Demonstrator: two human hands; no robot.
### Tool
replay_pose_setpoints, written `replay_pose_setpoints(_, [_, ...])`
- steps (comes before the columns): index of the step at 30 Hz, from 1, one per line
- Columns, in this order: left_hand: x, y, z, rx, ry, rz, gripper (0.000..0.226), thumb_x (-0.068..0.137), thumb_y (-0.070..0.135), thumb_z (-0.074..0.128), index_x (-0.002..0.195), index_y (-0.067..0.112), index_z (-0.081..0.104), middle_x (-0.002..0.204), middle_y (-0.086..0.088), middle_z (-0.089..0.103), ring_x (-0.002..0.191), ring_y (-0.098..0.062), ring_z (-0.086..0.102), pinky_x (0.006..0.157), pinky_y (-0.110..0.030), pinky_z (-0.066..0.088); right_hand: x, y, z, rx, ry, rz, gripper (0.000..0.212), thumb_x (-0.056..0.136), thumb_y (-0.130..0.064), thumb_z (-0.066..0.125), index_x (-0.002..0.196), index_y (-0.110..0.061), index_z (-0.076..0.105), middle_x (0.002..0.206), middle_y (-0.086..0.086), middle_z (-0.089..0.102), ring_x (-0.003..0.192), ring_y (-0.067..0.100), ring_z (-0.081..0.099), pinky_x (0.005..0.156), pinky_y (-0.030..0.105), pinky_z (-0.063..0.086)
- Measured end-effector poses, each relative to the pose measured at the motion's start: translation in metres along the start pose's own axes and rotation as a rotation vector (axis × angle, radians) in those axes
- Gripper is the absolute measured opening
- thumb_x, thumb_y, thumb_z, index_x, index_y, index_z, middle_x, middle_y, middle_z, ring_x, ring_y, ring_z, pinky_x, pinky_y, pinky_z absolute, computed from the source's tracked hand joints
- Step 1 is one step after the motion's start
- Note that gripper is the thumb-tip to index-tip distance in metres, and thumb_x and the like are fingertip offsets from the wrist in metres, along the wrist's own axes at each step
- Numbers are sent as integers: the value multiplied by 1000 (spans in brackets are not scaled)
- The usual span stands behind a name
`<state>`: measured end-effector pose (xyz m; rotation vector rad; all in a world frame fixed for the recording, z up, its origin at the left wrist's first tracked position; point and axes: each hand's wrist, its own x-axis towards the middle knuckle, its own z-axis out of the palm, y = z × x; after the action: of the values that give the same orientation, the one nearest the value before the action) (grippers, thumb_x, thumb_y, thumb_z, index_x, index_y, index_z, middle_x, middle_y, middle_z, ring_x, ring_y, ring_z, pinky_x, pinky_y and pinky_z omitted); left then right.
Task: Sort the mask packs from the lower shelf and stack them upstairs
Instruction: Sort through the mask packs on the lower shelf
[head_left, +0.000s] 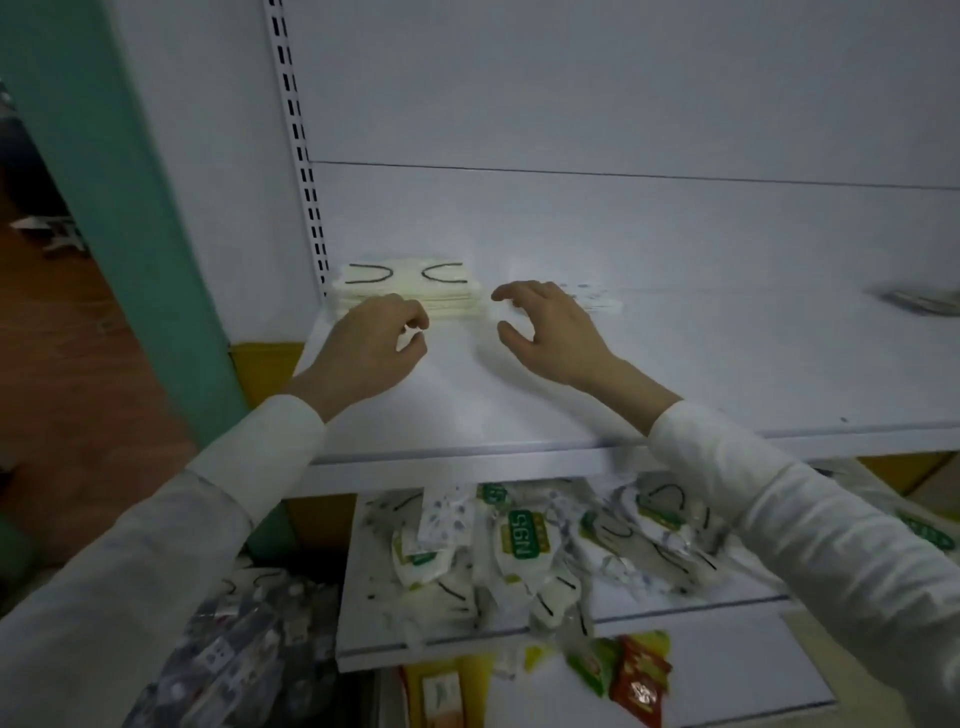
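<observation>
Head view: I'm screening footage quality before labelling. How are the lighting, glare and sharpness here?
Head view: dim overall, darkest at the corners; a glare patch on the upper shelf beyond the right hand; the mask packs on the lower shelf look soft; the slotted upright bows from wide-angle distortion.

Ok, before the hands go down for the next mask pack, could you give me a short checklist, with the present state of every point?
1. Right hand free: ok, fingers spread, holding nothing.
2. Left hand free: cannot tell, its fingers are curled in.
3. Cream stack at the back left of the upper shelf lies even: ok.
4. Patterned packs beside it lie tidy: cannot tell, the right hand partly hides them.
5. Room on the upper shelf for more: ok.
6. Lower shelf sorted out: not ok, a mixed pile lies there.
</observation>
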<state>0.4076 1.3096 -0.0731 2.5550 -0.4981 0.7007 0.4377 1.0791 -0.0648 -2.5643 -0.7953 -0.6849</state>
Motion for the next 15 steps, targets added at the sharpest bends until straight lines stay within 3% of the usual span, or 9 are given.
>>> replay_pose_setpoints(5, [-56,81,22,-163,146,62,25,84,17,50,100,6,65,96,-8,66,83,-19,60,75,-32,49,-87,-6,-31,65,57,-104,39,88,-28,44,119,-8,57,109,6,64,102,23,57,80,32,43])
replay_pose_setpoints(8, [-97,131,45,-264,179,119,19,83,8,52,96,2,65,90,-8,65,74,-5,52,68,-17,44,-147,-4,-47,81,77,-233,32,88,-19,45,112,-3,59,101,9,63,93,25,58,74,34,46])
replay_pose_setpoints(11, [-140,152,71,-325,122,75,25,86,19,48,98,5,65,88,3,59,72,1,45,65,-7,39,-193,7,-46,96,30,-372,23,87,-5,48,103,2,63,87,13,62,78,30,57,63,37,47])
replay_pose_setpoints(15, [-192,134,107,-334,-27,-114,23,84,19,52,98,8,66,90,0,61,72,0,50,64,-23,50,-236,24,-12,106,-128,-440,22,85,-2,46,97,0,65,81,12,61,72,27,55,56,34,45])
